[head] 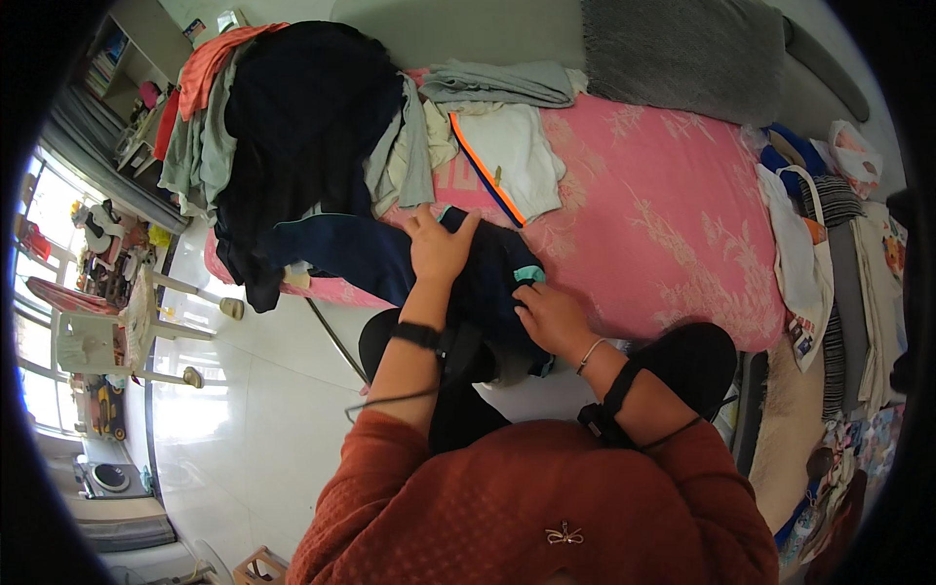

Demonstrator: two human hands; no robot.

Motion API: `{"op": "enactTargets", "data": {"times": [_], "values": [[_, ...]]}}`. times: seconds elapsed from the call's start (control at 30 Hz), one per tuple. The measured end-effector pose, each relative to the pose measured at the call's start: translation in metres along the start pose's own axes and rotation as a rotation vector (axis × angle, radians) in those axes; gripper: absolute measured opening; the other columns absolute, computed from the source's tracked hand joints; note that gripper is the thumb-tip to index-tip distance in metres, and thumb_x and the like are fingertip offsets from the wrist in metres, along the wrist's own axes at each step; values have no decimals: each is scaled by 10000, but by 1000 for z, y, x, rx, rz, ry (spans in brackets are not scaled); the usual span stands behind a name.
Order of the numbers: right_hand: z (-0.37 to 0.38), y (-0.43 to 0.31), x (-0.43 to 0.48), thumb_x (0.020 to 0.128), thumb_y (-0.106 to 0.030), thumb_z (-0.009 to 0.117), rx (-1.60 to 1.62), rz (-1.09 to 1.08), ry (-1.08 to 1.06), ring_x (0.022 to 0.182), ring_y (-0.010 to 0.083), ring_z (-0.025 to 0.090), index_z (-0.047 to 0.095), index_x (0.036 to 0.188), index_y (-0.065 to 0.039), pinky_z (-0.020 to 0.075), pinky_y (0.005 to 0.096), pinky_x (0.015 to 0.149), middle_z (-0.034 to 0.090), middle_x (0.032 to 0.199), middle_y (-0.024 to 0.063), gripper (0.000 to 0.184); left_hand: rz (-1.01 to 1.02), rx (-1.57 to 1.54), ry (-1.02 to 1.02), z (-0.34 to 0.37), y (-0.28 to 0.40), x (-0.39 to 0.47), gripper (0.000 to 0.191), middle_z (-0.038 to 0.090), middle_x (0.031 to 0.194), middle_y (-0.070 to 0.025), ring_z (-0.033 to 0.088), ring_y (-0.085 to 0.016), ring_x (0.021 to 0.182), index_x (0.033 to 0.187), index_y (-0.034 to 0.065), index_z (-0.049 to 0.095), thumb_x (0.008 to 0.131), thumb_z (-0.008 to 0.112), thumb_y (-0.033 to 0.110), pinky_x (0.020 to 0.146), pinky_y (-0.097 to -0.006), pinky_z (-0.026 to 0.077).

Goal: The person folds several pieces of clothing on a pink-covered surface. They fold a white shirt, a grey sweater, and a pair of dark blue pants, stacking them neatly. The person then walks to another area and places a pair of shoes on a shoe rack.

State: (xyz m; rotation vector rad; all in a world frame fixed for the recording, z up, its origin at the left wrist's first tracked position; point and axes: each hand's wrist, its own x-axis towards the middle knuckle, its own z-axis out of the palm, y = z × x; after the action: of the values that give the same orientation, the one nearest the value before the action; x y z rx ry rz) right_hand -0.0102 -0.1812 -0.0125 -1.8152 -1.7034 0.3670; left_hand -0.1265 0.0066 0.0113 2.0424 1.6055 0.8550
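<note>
Dark navy clothing with teal trim stretches across the near edge of a pink patterned cover and hangs down in front of my knees. My left hand lies on it palm down, thumb and fingers apart. At its right side, just below a teal-trimmed end, my right hand pinches the dark fabric between thumb and fingers. White shorts with an orange and navy side stripe lie flat just beyond my hands. The lower part of the navy garment is partly hidden by my left forearm.
A tall heap of dark clothes stands at the far left, with grey and coral garments beside it. Folded grey clothing lies at the back near a grey blanket. Bags and textiles crowd the right. A chair stands left.
</note>
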Motion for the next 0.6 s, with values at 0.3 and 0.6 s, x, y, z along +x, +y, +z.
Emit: {"op": "enactTargets", "data": {"times": [0.3, 0.6], "values": [[8, 24, -33, 887, -119, 650, 400, 67, 117, 765, 282, 666, 608, 1180, -75, 534, 371, 685, 673, 904, 117, 299, 23, -68, -124, 23, -76, -11, 223, 682, 850, -229, 660, -404, 892, 900, 1, 655, 728, 647, 143, 796, -457, 519], [26, 66, 10, 917, -315, 647, 512, 508, 199, 882, 268, 685, 660, 1116, 6, 520, 347, 785, 710, 945, 166, 378, 62, -180, -54, 3, -103, -36, 194, 632, 843, -178, 633, -349, 812, 904, 6, 598, 715, 631, 30, 743, -405, 505]]}}
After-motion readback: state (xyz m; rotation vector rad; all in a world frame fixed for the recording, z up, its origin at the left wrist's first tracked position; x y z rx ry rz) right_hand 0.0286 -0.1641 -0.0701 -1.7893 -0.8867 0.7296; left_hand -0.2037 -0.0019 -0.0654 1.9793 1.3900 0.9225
